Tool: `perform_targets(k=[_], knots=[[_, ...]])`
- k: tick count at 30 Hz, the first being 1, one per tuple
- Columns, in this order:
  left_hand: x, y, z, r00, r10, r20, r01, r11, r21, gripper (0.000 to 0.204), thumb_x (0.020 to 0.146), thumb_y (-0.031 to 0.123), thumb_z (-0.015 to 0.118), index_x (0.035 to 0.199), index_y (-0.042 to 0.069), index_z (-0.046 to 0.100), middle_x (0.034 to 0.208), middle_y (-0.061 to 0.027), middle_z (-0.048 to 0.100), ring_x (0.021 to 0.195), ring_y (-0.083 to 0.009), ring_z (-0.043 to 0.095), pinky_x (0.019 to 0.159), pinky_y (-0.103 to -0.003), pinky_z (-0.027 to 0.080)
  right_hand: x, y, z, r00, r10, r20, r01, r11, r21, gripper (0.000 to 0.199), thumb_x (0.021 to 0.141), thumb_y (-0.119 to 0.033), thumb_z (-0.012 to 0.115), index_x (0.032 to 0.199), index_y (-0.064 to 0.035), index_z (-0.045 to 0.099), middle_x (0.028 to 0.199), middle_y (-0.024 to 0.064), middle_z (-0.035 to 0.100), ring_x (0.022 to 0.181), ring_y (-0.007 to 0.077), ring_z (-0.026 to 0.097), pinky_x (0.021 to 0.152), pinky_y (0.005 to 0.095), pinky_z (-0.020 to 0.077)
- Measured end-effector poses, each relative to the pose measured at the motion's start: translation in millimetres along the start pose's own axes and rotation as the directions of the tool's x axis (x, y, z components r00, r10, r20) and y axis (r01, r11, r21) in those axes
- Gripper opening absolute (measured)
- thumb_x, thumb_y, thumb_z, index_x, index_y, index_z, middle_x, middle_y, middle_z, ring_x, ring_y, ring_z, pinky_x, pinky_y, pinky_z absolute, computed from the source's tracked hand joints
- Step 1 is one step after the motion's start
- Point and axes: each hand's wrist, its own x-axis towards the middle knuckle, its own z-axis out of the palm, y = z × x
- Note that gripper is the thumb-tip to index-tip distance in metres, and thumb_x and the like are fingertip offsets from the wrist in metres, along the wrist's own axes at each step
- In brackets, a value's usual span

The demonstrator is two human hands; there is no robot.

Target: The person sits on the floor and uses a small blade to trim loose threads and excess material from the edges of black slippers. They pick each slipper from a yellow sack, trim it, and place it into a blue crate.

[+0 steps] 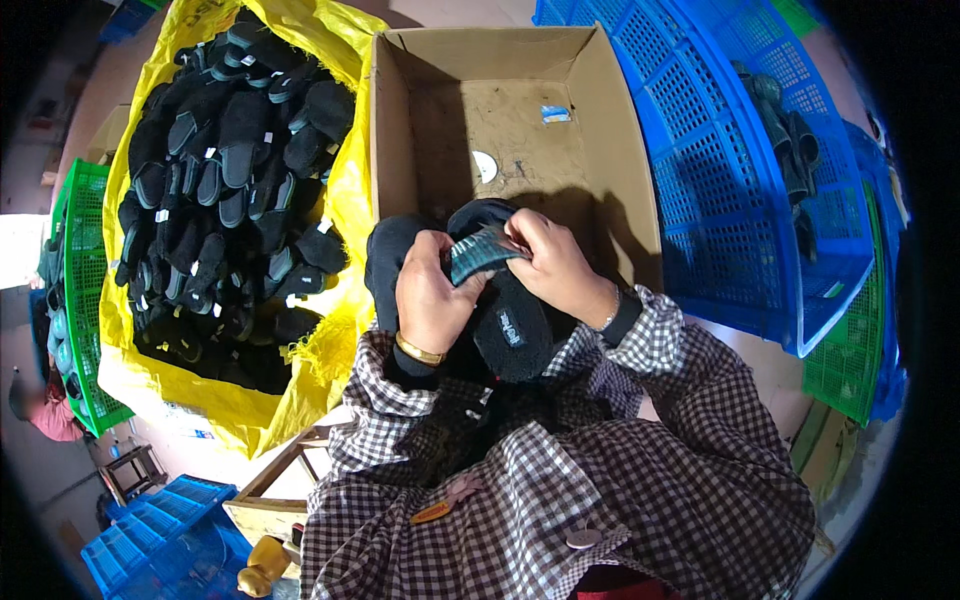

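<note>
My left hand (430, 300) is closed on one end of a small dark teal, glossy, curved piece (478, 254) with pale marks along it. Thumb and fingers of my right hand (560, 265) pinch its other end. I cannot make out what kind of piece it is. Just below it a black fuzzy slipper (512, 345) with a small pale label lies over my lap, its sole out of sight. Another smooth black rounded piece (390, 255) shows beside my left hand, and a similar dark one (482, 212) behind the teal piece.
An open cardboard box (500, 55) stands just ahead, with a white round scrap (484, 166) and a blue-white packet (555, 115) inside. At left, a yellow sack (130, 340) holds many black slippers (240, 140). Blue crates (710, 180) stand at right, a green crate (85, 300) far left.
</note>
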Motion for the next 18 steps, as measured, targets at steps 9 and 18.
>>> perform_targets(k=[9, 18], knots=[[2.4, -10.3, 7.1, 0.983, -0.056, -0.173, 0.059, 0.998, 0.014, 0.027, 0.068, 0.003, 0.064, 0.094, 0.003, 0.055, 0.086, -0.0154, 0.061, 0.082, -0.0344, 0.06, 0.071, -0.035, 0.047, -33.4, -26.2, 21.2, 0.991, -0.132, 0.017, 0.132, 0.991, 0.014, 0.022, 0.074, 0.004, 0.065, 0.087, -0.0013, 0.048, 0.08, 0.0148, 0.056, 0.066, 0.0335, 0.061, 0.055, 0.039, 0.0495], [-8.2, 1.7, 1.8, 0.955, 0.287, -0.077, -0.253, 0.921, 0.297, 0.045, 0.067, 0.012, 0.068, 0.111, 0.008, 0.058, 0.103, -0.0119, 0.056, 0.096, -0.0339, 0.053, 0.081, -0.041, 0.046, -55.5, -20.7, 18.2, 0.964, 0.264, 0.03, -0.261, 0.918, 0.297, 0.015, 0.078, 0.0, 0.065, 0.081, -0.0004, 0.05, 0.073, 0.0121, 0.057, 0.064, 0.0224, 0.062, 0.055, 0.0325, 0.0469]])
